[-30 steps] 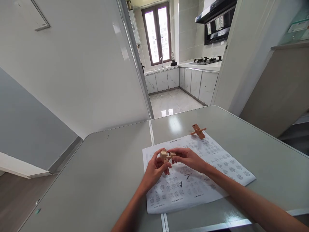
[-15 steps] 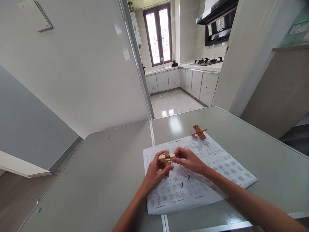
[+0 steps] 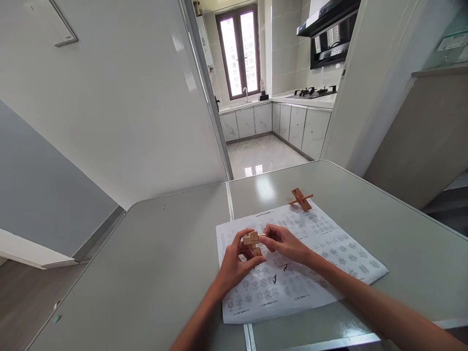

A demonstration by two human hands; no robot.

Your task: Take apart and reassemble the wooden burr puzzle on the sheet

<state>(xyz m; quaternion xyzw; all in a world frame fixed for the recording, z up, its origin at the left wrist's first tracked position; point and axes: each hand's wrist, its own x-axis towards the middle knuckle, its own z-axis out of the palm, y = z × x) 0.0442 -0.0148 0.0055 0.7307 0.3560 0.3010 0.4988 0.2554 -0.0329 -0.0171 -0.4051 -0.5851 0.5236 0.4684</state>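
My left hand point(image 3: 239, 261) is closed around a small assembly of pale interlocking wooden puzzle pieces point(image 3: 251, 238), with the thumb beneath and the index finger over the top. From the right, my right hand point(image 3: 284, 242) pinches the end of a light wooden stick or block at the assembly's right side. The right fingers partly cover that piece. Both hands are just above a white instruction sheet point(image 3: 270, 292) printed with many small puzzle diagrams.
Past the sheet's far edge lies a brown wooden piece point(image 3: 301, 199) with a thin rod crossing it. The grey-green table point(image 3: 175, 263) has a metal seam point(image 3: 230, 202) down its middle. Beyond are a wall and a kitchen counter point(image 3: 252, 119).
The wooden assembly has turned in my left hand, so a pale block face now shows at the top. My left thumb has shifted slightly right; the right hand stays close to it.
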